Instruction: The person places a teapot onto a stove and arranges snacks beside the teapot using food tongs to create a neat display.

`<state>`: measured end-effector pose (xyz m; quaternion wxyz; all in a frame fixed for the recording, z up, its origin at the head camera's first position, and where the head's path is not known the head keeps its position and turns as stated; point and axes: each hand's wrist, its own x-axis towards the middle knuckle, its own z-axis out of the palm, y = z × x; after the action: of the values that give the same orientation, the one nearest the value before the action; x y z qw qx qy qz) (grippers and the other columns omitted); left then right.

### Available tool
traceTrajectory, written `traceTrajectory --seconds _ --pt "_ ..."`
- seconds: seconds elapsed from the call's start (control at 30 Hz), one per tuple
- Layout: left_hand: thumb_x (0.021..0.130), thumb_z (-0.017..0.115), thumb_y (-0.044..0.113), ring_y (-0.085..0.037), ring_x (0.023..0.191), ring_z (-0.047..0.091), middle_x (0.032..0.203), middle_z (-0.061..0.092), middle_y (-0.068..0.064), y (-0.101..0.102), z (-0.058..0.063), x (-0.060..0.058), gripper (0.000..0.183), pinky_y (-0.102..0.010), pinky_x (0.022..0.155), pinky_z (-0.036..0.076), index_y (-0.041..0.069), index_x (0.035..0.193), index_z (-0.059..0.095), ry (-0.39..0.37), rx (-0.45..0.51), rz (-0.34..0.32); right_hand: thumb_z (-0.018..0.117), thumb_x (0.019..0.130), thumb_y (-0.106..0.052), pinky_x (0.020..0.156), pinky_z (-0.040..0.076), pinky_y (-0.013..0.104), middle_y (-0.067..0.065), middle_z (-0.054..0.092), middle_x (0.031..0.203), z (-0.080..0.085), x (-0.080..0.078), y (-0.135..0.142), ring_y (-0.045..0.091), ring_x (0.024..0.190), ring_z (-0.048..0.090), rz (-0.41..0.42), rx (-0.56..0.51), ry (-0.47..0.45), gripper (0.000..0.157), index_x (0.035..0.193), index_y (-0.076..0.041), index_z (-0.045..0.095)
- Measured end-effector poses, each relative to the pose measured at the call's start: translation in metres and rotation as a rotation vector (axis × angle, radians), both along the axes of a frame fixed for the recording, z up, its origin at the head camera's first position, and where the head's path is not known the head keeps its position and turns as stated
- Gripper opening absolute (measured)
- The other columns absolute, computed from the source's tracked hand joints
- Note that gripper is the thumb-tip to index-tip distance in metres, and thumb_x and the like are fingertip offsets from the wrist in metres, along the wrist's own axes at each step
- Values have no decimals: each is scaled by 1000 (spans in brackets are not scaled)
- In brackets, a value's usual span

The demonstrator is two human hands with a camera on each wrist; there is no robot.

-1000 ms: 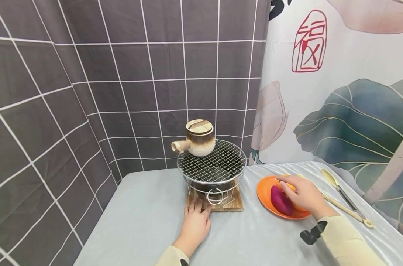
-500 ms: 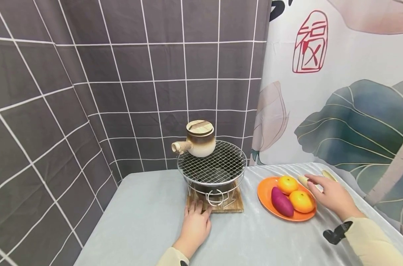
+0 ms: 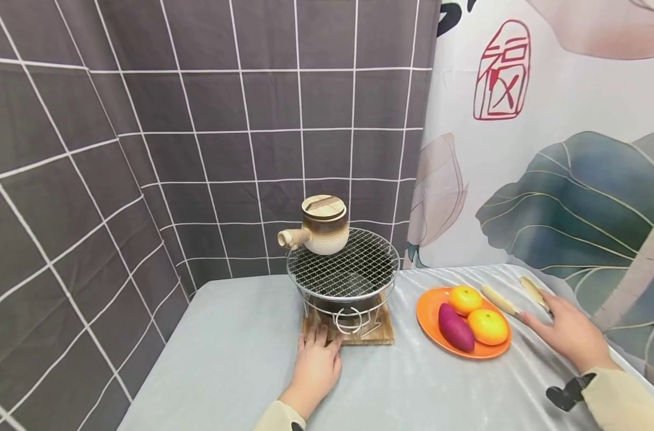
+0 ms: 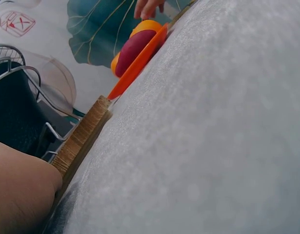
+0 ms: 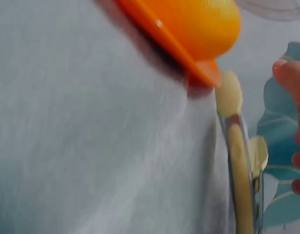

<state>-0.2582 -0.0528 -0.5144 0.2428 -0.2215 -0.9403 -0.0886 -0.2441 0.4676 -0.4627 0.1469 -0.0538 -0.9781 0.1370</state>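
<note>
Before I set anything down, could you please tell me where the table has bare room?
The table is bare left of the grill and left hand, and again between the left hand and the plate. It is crowded at right, where plate, tongs and right hand are close together.

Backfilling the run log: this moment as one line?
left grip: touching wooden board | right grip: over tongs, holding nothing | orange plate: two oranges, purple sweet potato | lidded pot: on grill mesh
</note>
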Motion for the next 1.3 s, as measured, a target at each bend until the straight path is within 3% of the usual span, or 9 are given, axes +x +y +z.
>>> traceTrajectory --seconds 0.4,0.57,0.9,1.3 --pt "86 70 21 -46 121 59 127 66 -19 0 1 -1 37 -66 95 45 21 123 74 13 13 -5 60 86 -73 79 41 75 50 34 117 -25 16 26 67 105 41 -163 -9 -121 117 142 23 24" --pt "85 70 21 -46 120 59 127 66 -20 0 2 0 37 -67 95 45 21 123 74 17 21 -8 61 86 -72 79 41 74 50 34 113 -32 20 29 68 97 44 -202 -11 -102 116 141 23 24" --pt "84 71 19 -45 118 60 125 66 -20 -2 -1 1 38 -66 93 46 22 122 74 38 23 -14 57 90 -69 73 44 69 50 48 98 -48 24 41 65 87 52 -136 50 -130 103 124 27 38" --pt "85 70 19 -45 120 59 126 66 -20 -3 -1 -1 38 -66 94 46 21 122 74 33 24 -19 51 99 -59 76 48 67 50 52 100 -40 17 49 65 95 55 -18 37 -241 92 119 30 39"
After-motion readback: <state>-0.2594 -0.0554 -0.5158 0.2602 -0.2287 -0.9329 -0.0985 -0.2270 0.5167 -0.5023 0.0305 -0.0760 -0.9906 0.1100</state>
